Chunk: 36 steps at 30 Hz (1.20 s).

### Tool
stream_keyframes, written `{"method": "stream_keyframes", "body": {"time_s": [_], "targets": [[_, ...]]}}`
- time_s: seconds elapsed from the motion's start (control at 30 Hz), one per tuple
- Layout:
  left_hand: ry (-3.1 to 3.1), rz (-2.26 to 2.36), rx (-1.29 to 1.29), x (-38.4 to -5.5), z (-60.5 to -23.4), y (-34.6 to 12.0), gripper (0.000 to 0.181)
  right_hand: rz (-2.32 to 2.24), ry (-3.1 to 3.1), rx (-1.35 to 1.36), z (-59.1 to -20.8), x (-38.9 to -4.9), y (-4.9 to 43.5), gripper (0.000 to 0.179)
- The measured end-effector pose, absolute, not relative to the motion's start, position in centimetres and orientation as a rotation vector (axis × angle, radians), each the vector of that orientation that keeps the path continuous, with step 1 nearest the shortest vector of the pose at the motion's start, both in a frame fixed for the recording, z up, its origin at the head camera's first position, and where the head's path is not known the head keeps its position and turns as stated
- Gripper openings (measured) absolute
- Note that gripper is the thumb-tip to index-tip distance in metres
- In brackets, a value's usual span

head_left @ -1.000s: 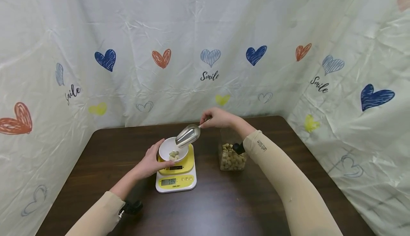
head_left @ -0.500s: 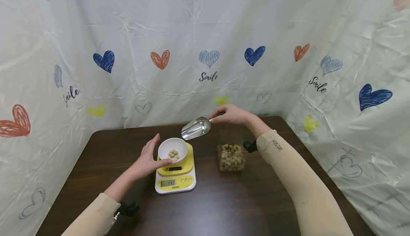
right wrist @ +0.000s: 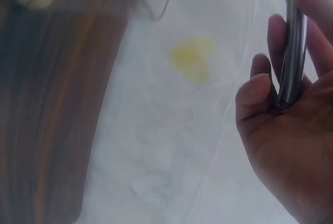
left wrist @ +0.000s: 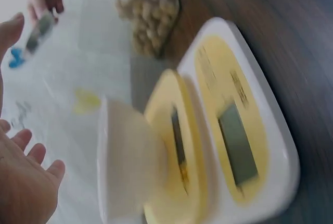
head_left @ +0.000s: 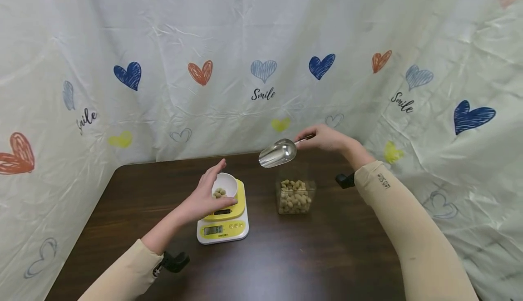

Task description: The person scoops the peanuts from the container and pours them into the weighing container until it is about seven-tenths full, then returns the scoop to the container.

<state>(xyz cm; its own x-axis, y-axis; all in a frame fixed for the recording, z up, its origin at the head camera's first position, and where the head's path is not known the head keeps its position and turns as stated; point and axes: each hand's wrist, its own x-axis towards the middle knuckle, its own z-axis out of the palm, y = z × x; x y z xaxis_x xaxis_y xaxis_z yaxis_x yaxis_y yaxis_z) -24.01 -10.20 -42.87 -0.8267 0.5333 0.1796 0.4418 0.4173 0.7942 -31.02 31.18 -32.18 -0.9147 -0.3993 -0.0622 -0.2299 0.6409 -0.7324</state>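
A white bowl with several pale, peanut-like nuts sits on a yellow-and-white kitchen scale, whose display seems to read 8.0. My left hand is at the bowl's near left side with fingers extended. In the left wrist view its fingers stand apart from the bowl. My right hand grips the handle of a metal scoop, held in the air behind and above the clear container of nuts. The scoop shows no nuts in it. In the right wrist view the fingers curl round the handle.
The clear container stands to the right of the scale on a dark wooden table. A white curtain printed with hearts hangs along the back and sides. Both sleeves carry wrist cameras.
My right hand has drawn the scoop from over the bowl to the right and up. My left hand has come off the bowl's rim. The scale's display has dropped to a lower number.
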Motion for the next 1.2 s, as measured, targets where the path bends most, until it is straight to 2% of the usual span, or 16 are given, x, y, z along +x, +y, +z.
{"method": "stream_keyframes", "body": {"time_s": [0.3, 0.73, 1.2], "targets": [[2.496, 1.425, 0.986, -23.4, -41.8, -5.0, 0.111, -1.036, 2.754, -0.512, -31.9, -30.3, 34.1, 0.030], [2.454, 1.409, 0.922, -24.5, -43.8, 1.4, 0.116, -0.955, 2.759, -0.572, -31.8, -30.3, 35.6, 0.019], [2.402, 1.381, 0.823, -26.3, -45.7, 4.2, 0.123, -0.757, 2.756, -0.525, -31.7, -30.1, 35.1, 0.018]]}}
